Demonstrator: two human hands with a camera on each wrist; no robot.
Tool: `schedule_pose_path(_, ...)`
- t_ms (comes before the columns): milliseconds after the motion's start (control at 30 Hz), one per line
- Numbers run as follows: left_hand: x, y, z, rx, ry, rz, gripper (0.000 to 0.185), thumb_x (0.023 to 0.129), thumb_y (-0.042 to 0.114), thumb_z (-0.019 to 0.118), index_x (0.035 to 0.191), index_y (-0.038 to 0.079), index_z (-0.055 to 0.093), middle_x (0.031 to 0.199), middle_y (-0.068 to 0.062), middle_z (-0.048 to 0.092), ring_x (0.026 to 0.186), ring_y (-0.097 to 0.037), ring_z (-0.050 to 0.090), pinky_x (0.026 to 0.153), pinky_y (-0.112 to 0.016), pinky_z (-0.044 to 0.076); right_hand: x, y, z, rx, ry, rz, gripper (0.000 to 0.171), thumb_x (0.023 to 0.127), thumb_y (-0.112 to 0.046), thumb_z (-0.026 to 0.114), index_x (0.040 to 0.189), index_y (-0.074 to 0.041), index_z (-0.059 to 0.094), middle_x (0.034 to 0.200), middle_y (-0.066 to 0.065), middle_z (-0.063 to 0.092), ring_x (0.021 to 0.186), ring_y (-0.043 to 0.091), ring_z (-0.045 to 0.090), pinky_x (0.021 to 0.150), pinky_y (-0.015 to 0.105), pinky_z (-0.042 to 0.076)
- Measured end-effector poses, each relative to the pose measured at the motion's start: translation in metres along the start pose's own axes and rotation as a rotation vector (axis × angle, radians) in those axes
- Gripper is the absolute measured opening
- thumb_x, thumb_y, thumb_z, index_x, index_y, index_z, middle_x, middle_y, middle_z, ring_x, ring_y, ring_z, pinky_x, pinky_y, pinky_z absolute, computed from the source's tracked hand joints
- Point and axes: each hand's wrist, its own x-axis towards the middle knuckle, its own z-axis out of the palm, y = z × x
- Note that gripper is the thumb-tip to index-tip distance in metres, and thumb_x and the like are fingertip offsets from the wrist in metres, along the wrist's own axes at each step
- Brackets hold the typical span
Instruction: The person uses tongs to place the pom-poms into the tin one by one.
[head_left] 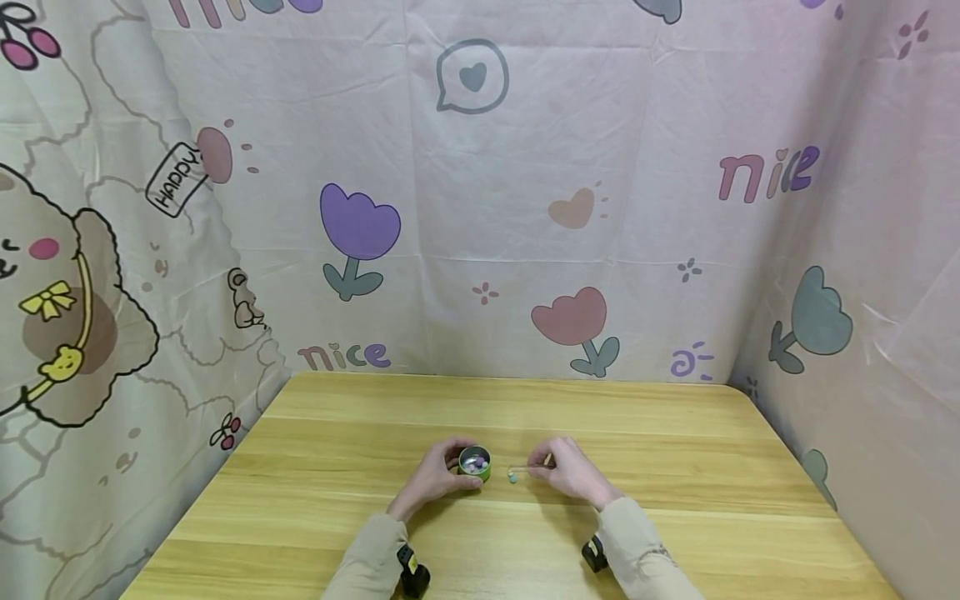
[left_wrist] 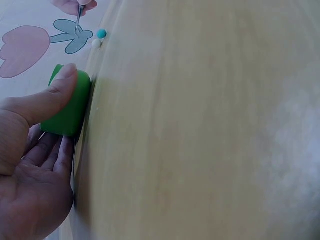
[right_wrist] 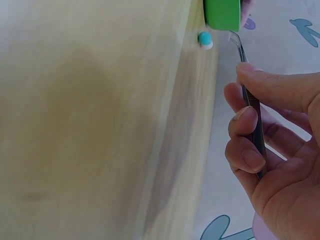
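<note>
My left hand (head_left: 438,472) grips a small round green tin (head_left: 475,475) from its left side, thumb in front and fingers behind. Inside the tin lie several small purple, pink and white beads. Between thumb and fingers, my right hand (right_wrist: 280,115) holds a pair of dark tweezers (right_wrist: 254,120) with bent tips. Those tips point left toward the tin and stay apart from it. On the table just right of the tin sit a turquoise bead (right_wrist: 205,38) and a white bead (right_wrist: 206,46), close together. Nothing shows between the tweezer tips.
A wooden table (head_left: 300,467) with rounded far corners lies under both hands. Patterned cloth (head_left: 480,208) hangs behind it and along both sides. Each sleeved forearm bears a black wrist camera, one at the left wrist (head_left: 413,575), one at the right (head_left: 595,553).
</note>
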Motion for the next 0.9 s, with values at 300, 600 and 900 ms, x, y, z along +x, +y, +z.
schedule_pose_path(300,0.0016,-0.0042,0.0004,0.008,0.002,-0.004,0.061,0.077,0.001,0.085,0.130,-0.008,0.056,0.129,-0.028,0.061,0.122,-0.043,0.061,0.107,-0.051,0.051,-0.0019,0.0034,0.0015,-0.001,-0.011,0.015,0.006,0.090,-0.006,0.072,0.088,-0.003,0.077,0.080,0.003,0.073,0.065,0.001,0.057,0.059,0.016,0.050)
schedule_pose_path(600,0.0004,-0.0016,0.0000,0.001,0.003,0.006,0.061,0.077,0.001,0.085,0.130,-0.008,0.056,0.128,-0.027,0.062,0.119,-0.042,0.062,0.105,-0.052,0.052,-0.0019,0.0075,0.0019,-0.015,-0.015,0.027,0.004,0.089,-0.006,0.074,0.085,-0.007,0.076,0.079,-0.001,0.072,0.065,0.001,0.056,0.057,0.016,0.049)
schedule_pose_path(900,0.0010,-0.0025,0.0000,0.002,0.003,0.002,0.062,0.077,0.001,0.085,0.131,-0.009,0.056,0.129,-0.028,0.062,0.120,-0.042,0.061,0.106,-0.051,0.051,-0.0016,0.0080,0.0019,-0.016,-0.020,0.019,0.007,0.088,-0.004,0.074,0.083,-0.008,0.075,0.077,-0.002,0.071,0.064,0.001,0.055,0.056,0.017,0.048)
